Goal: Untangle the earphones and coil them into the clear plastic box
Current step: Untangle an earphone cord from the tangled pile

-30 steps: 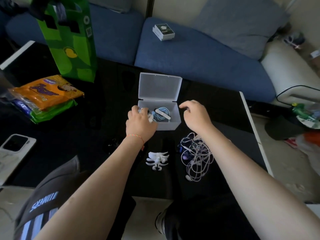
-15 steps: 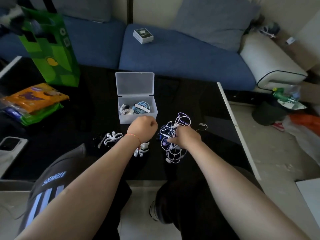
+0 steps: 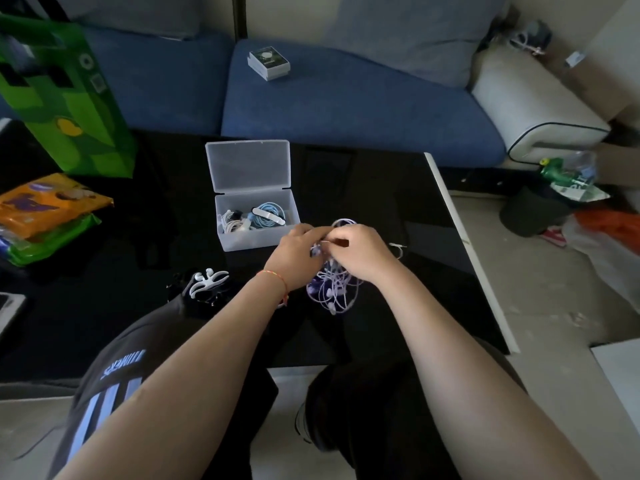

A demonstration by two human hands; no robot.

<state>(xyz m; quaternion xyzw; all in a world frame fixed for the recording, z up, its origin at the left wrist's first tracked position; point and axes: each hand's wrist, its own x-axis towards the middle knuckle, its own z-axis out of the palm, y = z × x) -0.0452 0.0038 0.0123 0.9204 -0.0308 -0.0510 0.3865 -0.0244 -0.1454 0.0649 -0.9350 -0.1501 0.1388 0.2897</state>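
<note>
A tangle of pale purple-white earphones [image 3: 334,289] lies on the black table just right of the clear plastic box [image 3: 254,240]. The box stands open with its lid [image 3: 247,166] tipped back, and holds a coiled blue cable [image 3: 268,214] and a white cable [image 3: 230,223]. My left hand [image 3: 294,258] and my right hand [image 3: 360,254] meet over the top of the tangle, fingers curled and pinching its wires. Part of the tangle is hidden under both hands.
A white cable winder [image 3: 207,282] lies at the table's front left. A green bag [image 3: 65,98] and orange snack packs [image 3: 48,202] sit on the left. The table's white edge [image 3: 467,244] runs on the right, a blue sofa [image 3: 346,105] behind.
My left hand has left the box and moved right to the tangle. My right hand took hold of the tangle, and both hands now work on it together.
</note>
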